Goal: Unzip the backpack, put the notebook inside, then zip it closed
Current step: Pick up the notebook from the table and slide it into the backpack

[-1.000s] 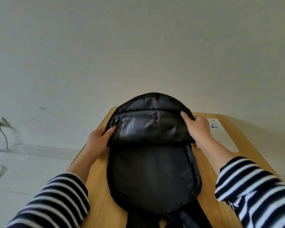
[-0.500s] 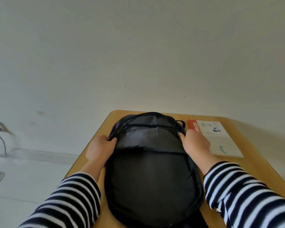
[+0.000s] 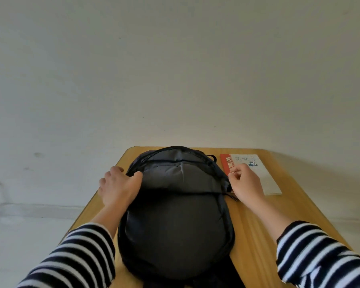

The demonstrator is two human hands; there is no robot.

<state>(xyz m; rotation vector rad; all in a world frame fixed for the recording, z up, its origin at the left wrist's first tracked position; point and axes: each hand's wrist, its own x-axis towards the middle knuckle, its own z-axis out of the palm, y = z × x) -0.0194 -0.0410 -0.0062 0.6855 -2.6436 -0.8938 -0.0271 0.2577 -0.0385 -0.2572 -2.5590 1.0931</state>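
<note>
The black backpack point(image 3: 175, 221) lies flat on the wooden table point(image 3: 258, 221), its top flap lowered and the zipper line around the top gaping. My left hand point(image 3: 118, 188) rests at the bag's upper left edge, fingers spread and thumb lying on the flap. At the bag's upper right edge my right hand point(image 3: 247, 183) hovers with fingers curled in, and I see nothing held between them. A zipper pull point(image 3: 232, 195) hangs just below that hand. The notebook point(image 3: 258, 175), white with a red spine, lies flat right of the bag, partly behind my right hand.
The table's far edge meets a plain pale wall point(image 3: 175, 80). To the left the floor point(image 3: 19, 235) drops away below the table's left edge. My striped sleeves point(image 3: 320, 256) cover the near corners of the table.
The raised flap has come down flat onto the bag. Both hands have loosened from the flap's edges. My view has tilted, so the notebook shows more fully.
</note>
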